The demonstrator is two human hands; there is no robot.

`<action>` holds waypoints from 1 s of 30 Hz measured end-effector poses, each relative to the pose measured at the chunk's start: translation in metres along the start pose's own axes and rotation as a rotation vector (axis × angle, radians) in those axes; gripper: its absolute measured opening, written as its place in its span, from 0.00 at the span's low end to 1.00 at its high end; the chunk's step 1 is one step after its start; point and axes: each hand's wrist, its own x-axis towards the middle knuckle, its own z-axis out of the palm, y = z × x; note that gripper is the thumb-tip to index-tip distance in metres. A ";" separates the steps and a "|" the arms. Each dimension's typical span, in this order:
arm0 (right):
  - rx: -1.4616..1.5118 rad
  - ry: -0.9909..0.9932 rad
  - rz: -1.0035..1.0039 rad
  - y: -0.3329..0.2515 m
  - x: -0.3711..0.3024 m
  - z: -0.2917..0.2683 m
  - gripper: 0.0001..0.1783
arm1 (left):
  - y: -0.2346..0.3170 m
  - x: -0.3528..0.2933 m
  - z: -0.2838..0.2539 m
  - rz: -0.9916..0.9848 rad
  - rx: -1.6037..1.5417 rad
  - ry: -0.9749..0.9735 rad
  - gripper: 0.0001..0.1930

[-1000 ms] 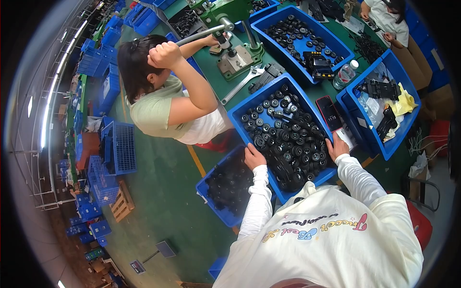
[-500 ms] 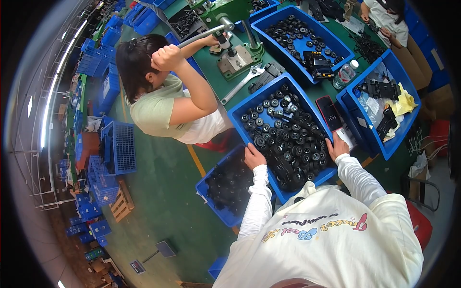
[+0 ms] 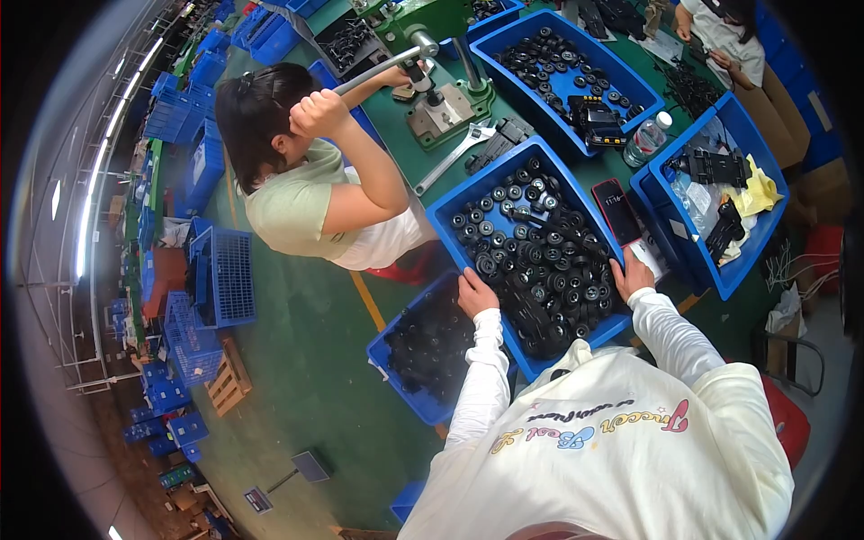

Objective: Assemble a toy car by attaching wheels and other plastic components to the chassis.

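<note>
A blue plastic bin point(image 3: 480, 180) stands in front of me, holding many small black wheels point(image 3: 551, 253) with metal centres. Some longer black parts point(image 3: 526, 315) lie among them on the near side. My left hand point(image 3: 477, 294) is closed over the bin's left rim. Opposite it, my right hand point(image 3: 635, 274) grips the right rim, close to a red-edged phone point(image 3: 614, 212). The fingers that reach past the rims are partly hidden. Both hands are clear of the wheels.
A co-worker at the left holds the lever of a green press point(image 3: 447, 112). An adjustable wrench point(image 3: 456, 158) lies before it. Other blue bins stand behind point(image 3: 630, 85), at right point(image 3: 731, 286) and low at left point(image 3: 396, 400). A bottle point(image 3: 646, 139) stands near the phone. Another person sits far right.
The co-worker's hand on the press lever has shifted slightly down and right, and their head has moved a little. My hands and the bin of wheels stay in place.
</note>
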 end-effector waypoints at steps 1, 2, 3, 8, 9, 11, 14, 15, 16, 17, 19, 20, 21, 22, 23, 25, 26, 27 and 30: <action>0.012 0.021 -0.013 0.002 0.001 0.003 0.20 | 0.000 -0.001 0.002 0.016 -0.017 0.017 0.23; 0.016 0.042 -0.017 0.008 0.000 0.006 0.20 | 0.004 -0.002 0.002 0.015 -0.012 0.002 0.23; 0.013 0.019 -0.005 0.006 0.000 0.004 0.20 | 0.005 -0.002 -0.002 0.013 -0.007 -0.013 0.23; 0.048 0.024 -0.026 -0.002 0.003 0.001 0.20 | -0.005 0.003 -0.001 0.018 0.022 -0.013 0.22; 0.045 0.026 -0.020 0.000 0.002 0.001 0.20 | -0.005 0.002 0.000 0.020 0.020 -0.019 0.22; 0.047 0.018 -0.017 0.001 0.002 0.000 0.20 | -0.004 0.002 0.001 0.031 0.031 -0.008 0.22; 0.044 0.031 -0.018 0.001 0.001 0.000 0.20 | -0.003 0.001 0.002 0.043 0.027 -0.001 0.22; 0.047 0.023 -0.013 0.000 0.001 0.000 0.20 | -0.004 0.001 0.002 0.040 0.030 0.007 0.22; 0.042 0.022 -0.010 -0.001 0.000 0.000 0.20 | -0.004 0.002 0.001 0.037 0.024 0.003 0.22; 0.038 0.021 -0.006 -0.001 0.000 0.000 0.20 | -0.004 0.002 0.001 0.034 0.019 -0.001 0.22; 0.026 0.028 -0.014 -0.001 0.000 0.001 0.19 | -0.004 0.002 0.000 0.014 0.038 -0.028 0.24; 0.022 0.034 -0.015 0.000 0.000 0.001 0.19 | -0.004 0.001 0.001 0.010 0.040 -0.024 0.23; 0.014 0.034 -0.013 0.000 0.000 0.002 0.19 | -0.004 0.001 0.001 0.019 0.038 -0.015 0.23; 0.016 0.033 -0.020 0.000 0.000 0.002 0.19 | -0.004 0.001 0.001 0.017 0.040 -0.008 0.23; 0.016 0.030 -0.014 0.000 0.000 0.001 0.19 | -0.004 0.001 0.001 0.015 0.024 -0.007 0.23; 0.016 0.027 -0.011 -0.002 0.000 0.001 0.19 | -0.005 0.002 0.000 0.011 0.009 -0.003 0.23; 0.010 0.020 -0.004 -0.002 0.001 0.001 0.19 | -0.003 0.001 0.000 0.012 0.002 -0.003 0.23; 0.005 0.014 0.004 -0.002 0.001 0.001 0.20 | -0.002 0.001 0.000 0.012 -0.004 -0.003 0.23; 0.022 0.019 -0.008 -0.002 0.001 0.000 0.20 | 0.000 0.002 -0.001 0.016 0.020 -0.001 0.23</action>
